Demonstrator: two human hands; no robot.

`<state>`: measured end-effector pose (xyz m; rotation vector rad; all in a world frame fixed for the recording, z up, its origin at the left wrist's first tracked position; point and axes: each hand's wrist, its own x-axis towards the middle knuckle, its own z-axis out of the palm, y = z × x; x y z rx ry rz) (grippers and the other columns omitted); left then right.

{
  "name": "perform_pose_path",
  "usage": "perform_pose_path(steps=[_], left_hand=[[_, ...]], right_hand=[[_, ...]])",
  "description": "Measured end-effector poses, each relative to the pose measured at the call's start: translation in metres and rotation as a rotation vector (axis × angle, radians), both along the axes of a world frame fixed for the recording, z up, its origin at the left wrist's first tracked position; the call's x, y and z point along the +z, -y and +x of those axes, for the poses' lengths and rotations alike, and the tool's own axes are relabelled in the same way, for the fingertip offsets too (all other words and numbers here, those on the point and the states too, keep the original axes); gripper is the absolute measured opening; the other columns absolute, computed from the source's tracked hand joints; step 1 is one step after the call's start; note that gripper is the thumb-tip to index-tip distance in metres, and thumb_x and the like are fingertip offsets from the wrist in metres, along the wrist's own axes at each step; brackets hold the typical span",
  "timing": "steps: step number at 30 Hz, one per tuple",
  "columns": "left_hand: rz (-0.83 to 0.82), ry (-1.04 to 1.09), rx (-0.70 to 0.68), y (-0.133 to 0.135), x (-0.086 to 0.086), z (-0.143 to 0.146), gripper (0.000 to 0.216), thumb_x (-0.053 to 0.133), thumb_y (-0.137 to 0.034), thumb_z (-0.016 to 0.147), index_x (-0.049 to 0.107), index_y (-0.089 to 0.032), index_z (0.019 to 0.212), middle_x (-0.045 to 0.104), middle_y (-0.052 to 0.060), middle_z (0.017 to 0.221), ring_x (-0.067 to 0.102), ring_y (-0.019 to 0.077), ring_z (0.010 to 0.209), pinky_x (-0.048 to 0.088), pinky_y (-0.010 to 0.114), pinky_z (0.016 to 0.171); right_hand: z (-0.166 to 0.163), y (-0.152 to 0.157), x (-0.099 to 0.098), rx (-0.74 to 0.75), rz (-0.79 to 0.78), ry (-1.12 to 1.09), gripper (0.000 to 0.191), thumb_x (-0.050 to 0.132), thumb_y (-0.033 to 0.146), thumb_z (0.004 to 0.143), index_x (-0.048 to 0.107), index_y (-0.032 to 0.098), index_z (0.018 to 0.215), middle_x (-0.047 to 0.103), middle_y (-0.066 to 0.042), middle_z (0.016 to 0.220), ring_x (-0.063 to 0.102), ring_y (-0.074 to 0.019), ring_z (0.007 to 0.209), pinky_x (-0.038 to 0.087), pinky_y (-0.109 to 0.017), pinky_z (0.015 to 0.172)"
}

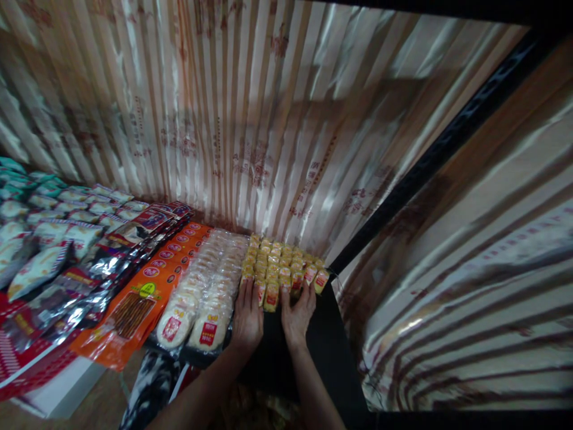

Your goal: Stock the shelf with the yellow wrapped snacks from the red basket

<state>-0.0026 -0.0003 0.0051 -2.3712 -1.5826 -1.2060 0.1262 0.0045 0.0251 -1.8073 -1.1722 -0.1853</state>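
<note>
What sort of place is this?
Probably a small shop's snack display: rows of yellow packets on a black shelf, clear-wrapped white crackers alongside, and orange snack bags further left.

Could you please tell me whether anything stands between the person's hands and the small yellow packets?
Nothing visible does: the left hand and right hand both appear to touch the front of the yellow packets. The clear-wrapped white rounds lie beside the left hand, on its left, outside that path.

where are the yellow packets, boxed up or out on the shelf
Out: the yellow packets sit in rows on the black shelf, no box showing around them; left hand and right hand at their front.
</note>
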Motion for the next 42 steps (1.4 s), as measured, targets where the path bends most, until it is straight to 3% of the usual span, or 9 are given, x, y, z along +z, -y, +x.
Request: perform_pose_path(steps=[3,13,17,21,24,28,33,38,42], left_hand=[[0.001,-0.006,0.022,-0.003,-0.007,0.002,0.056,0.039,-0.009,0.084,0.026,-0.011,0.138,0.031,0.016,0.144,0.020,0.0273,0.136,0.034,0.047,0.105],[0.043,0.039,0.105,-0.014,-0.034,0.012,0.063,0.030,-0.007,0.088,0.005,-0.021,0.144,0.032,0.010,0.144,0.030,0.0228,0.133,0.043,0.044,0.100],[0.081,-0.002,0.072,-0.002,-0.020,0.008,0.062,0.029,-0.008,0.088,0.004,-0.018,0.144,0.038,0.012,0.141,0.034,0.0226,0.130,0.044,0.042,0.098],[0.066,-0.056,-0.018,0.005,0.018,0.003,0.059,0.029,-0.017,0.090,0.007,-0.018,0.144,0.033,0.010,0.144,0.028,0.0220,0.133,0.040,0.042,0.101],[0.021,-0.091,-0.039,-0.022,0.056,0.002,0.059,0.034,-0.030,0.089,0.014,-0.022,0.143,0.023,0.004,0.149,0.015,0.0233,0.138,0.027,0.046,0.109],[-0.037,-0.172,-0.003,-0.096,0.080,0.001,0.056,0.032,-0.031,0.089,0.025,-0.007,0.139,0.026,0.016,0.146,0.014,0.0274,0.137,0.020,0.051,0.109],[-0.185,-0.228,0.003,-0.165,0.068,0.005,0.050,0.029,-0.032,0.090,0.038,-0.007,0.132,0.039,0.021,0.138,0.030,0.0306,0.132,0.026,0.055,0.103],[-0.229,-0.303,-0.047,-0.175,0.052,0.014,0.051,0.030,-0.034,0.089,0.043,-0.004,0.129,0.041,0.022,0.136,0.033,0.0306,0.130,0.024,0.053,0.105],[-0.250,-0.359,-0.080,-0.175,0.053,0.014,0.051,0.031,-0.036,0.089,0.045,-0.006,0.128,0.042,0.019,0.136,0.033,0.0298,0.130,0.023,0.053,0.105]], right_hand=[[-0.017,-0.009,0.002,-0.013,-0.059,0.029,0.079,0.036,0.063,0.079,0.026,0.012,0.139,0.021,-0.021,0.145,0.018,-0.0348,0.132,0.027,-0.055,0.097],[-0.038,-0.025,-0.016,-0.048,-0.153,0.136,0.079,0.028,0.065,0.081,0.024,0.014,0.141,0.013,-0.021,0.148,0.007,-0.0361,0.135,0.023,-0.061,0.096],[-0.036,-0.024,-0.017,-0.041,-0.171,0.144,0.078,0.028,0.064,0.082,0.025,0.013,0.141,0.014,-0.021,0.148,0.007,-0.0351,0.135,0.024,-0.059,0.097],[-0.032,-0.024,-0.021,-0.034,-0.174,0.163,0.072,0.026,0.060,0.084,0.026,0.016,0.140,0.013,-0.019,0.148,0.006,-0.0344,0.135,0.027,-0.059,0.095],[-0.032,-0.025,-0.023,-0.028,-0.157,0.172,0.063,0.020,0.051,0.088,0.027,0.017,0.140,0.013,-0.018,0.149,0.007,-0.0333,0.136,0.028,-0.060,0.094],[-0.034,-0.025,-0.020,-0.042,-0.113,0.179,0.070,0.027,0.060,0.084,0.030,0.015,0.139,0.016,-0.021,0.147,0.011,-0.0369,0.134,0.028,-0.061,0.093],[-0.034,-0.027,-0.018,-0.035,-0.084,0.202,0.073,0.030,0.064,0.082,0.031,0.017,0.138,0.020,-0.020,0.146,0.014,-0.0372,0.133,0.029,-0.061,0.093],[-0.034,-0.027,-0.016,-0.037,-0.078,0.205,0.071,0.031,0.062,0.083,0.032,0.016,0.138,0.020,-0.020,0.146,0.014,-0.0369,0.134,0.029,-0.060,0.094],[-0.035,-0.027,-0.016,-0.048,-0.091,0.205,0.071,0.032,0.061,0.084,0.032,0.016,0.138,0.021,-0.020,0.146,0.014,-0.0362,0.134,0.030,-0.059,0.094]])
